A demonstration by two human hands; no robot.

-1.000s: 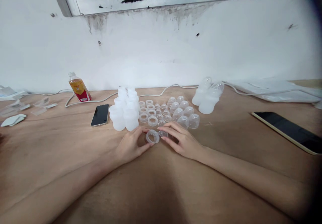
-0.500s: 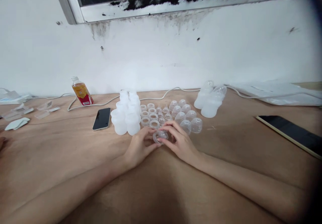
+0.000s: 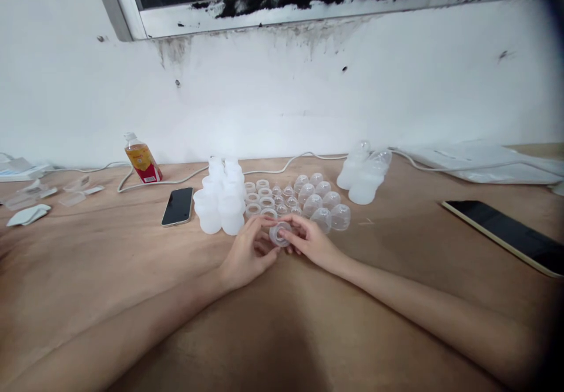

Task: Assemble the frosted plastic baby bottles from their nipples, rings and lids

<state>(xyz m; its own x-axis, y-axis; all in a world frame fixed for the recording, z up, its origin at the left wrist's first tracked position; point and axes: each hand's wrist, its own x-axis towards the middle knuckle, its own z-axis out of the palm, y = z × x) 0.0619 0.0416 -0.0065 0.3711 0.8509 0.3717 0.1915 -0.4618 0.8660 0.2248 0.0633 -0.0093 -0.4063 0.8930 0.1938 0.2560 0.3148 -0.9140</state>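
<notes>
Between my hands is a clear bottle collar ring [image 3: 274, 239], its round opening turned toward me. My left hand [image 3: 249, 251] curls round the ring's left side, fingertips on its upper edge and the thumb low near it. My right hand [image 3: 311, 240] grips the ring from the right, its thumb pressed at the opening. A clear nipple seems to sit inside, though fingers partly cover it. Just beyond stand rows of loose collar rings [image 3: 267, 202], clear nipples [image 3: 291, 202] and clear domed caps [image 3: 339, 217]. White bottle bodies [image 3: 210, 218] are grouped left of them.
Capped bottles [image 3: 363, 187] stand at the back right. Phones lie on the left [image 3: 177, 206] and right [image 3: 506, 233]. A drink bottle [image 3: 144, 160], a white cable [image 3: 291, 166], plastic bags [image 3: 480, 163] and clear plastic pieces [image 3: 73, 198] are also on the wooden table [image 3: 211, 345].
The ring has turned to face me more, and my right thumb has moved onto its opening. The nipple that showed at the ring's right side is now mostly covered.
</notes>
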